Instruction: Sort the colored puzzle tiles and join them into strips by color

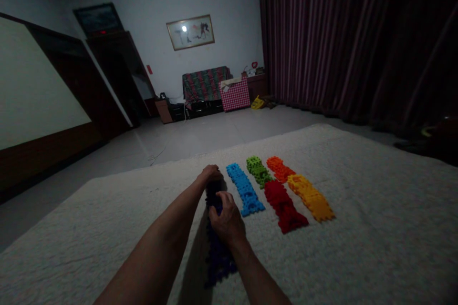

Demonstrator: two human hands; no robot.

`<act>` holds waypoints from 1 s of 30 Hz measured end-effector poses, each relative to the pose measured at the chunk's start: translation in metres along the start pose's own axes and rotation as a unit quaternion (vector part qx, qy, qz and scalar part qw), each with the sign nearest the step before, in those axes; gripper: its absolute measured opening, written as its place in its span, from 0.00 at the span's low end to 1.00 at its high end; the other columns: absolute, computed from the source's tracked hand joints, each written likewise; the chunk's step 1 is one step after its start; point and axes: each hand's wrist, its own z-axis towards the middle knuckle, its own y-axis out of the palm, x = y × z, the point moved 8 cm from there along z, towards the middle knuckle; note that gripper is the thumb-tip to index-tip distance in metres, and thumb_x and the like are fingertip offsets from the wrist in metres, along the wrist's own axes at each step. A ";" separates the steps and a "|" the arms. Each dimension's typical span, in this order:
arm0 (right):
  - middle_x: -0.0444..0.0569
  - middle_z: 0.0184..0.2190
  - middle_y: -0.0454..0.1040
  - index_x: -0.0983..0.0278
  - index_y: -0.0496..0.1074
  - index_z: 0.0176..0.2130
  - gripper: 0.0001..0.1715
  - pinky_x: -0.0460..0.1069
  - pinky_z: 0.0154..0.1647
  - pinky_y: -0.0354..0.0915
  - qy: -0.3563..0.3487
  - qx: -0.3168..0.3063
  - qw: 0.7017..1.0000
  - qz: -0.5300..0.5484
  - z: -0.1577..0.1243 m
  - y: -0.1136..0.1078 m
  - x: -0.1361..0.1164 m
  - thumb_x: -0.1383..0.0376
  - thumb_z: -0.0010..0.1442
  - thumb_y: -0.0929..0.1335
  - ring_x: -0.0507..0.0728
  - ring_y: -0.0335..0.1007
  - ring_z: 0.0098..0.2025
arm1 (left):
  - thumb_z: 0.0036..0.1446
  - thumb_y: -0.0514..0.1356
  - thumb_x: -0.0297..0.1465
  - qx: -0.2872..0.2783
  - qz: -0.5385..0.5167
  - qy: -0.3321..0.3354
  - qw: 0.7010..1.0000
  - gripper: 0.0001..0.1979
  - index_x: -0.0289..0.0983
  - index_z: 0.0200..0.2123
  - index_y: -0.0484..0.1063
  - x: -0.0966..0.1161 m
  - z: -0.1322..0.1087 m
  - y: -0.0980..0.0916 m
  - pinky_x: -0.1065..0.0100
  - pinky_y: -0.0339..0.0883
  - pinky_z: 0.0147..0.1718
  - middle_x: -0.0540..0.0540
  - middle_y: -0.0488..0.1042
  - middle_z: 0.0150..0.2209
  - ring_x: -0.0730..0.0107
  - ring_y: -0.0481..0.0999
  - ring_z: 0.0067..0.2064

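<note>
A long dark purple row of interlocking toy blocks [219, 259] lies on the pale quilted cover, running away from me. My left hand [212, 172] is at its far end, fingers bent down over the blocks. Nearer to me, my right hand [227, 217] has its thumb and curled fingers on the middle of the same row. Just right of the hands lies a light blue row of blocks [244, 189]. Beyond it are groups in green [258, 171], red [284, 207], orange [280, 169] and yellow [312, 197]. Both hands partly hide the purple row.
The quilted cover [375, 228] spreads under everything, its far edge dropping to a grey floor [171, 140]. Across the room stand a cloth-draped cabinet [205, 86] and a red-checked cloth [235, 95]. Dark purple curtains [322, 43] hang at the right.
</note>
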 end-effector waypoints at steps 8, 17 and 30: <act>0.56 0.50 0.70 0.65 0.68 0.48 0.21 0.55 0.57 0.64 -0.010 -0.005 1.000 -0.013 0.002 0.003 0.001 0.68 0.53 0.64 0.60 0.67 0.53 | 0.45 0.62 0.34 0.024 0.028 -0.055 0.998 0.27 0.33 0.50 0.74 -0.006 -0.009 0.008 0.63 0.68 0.46 0.30 0.73 0.54 0.48 0.73 0.55; 0.60 0.55 0.67 0.69 0.66 0.54 0.27 0.57 0.61 0.60 -0.018 0.005 0.997 -0.079 0.001 0.008 0.000 0.66 0.54 0.65 0.63 0.63 0.58 | 0.43 0.62 0.33 0.021 -0.035 -0.007 0.999 0.26 0.40 0.50 0.75 -0.026 -0.019 0.006 0.73 0.67 0.42 0.42 0.78 0.50 0.62 0.76 0.50; 0.57 0.50 0.72 0.67 0.66 0.53 0.25 0.56 0.58 0.63 -0.003 -0.021 0.998 -0.054 0.004 0.008 0.006 0.65 0.56 0.65 0.61 0.68 0.54 | 0.56 0.56 0.41 -0.020 -0.129 0.047 0.990 0.20 0.35 0.43 0.79 -0.019 -0.061 0.006 0.72 0.68 0.36 0.43 0.81 0.40 0.61 0.78 0.42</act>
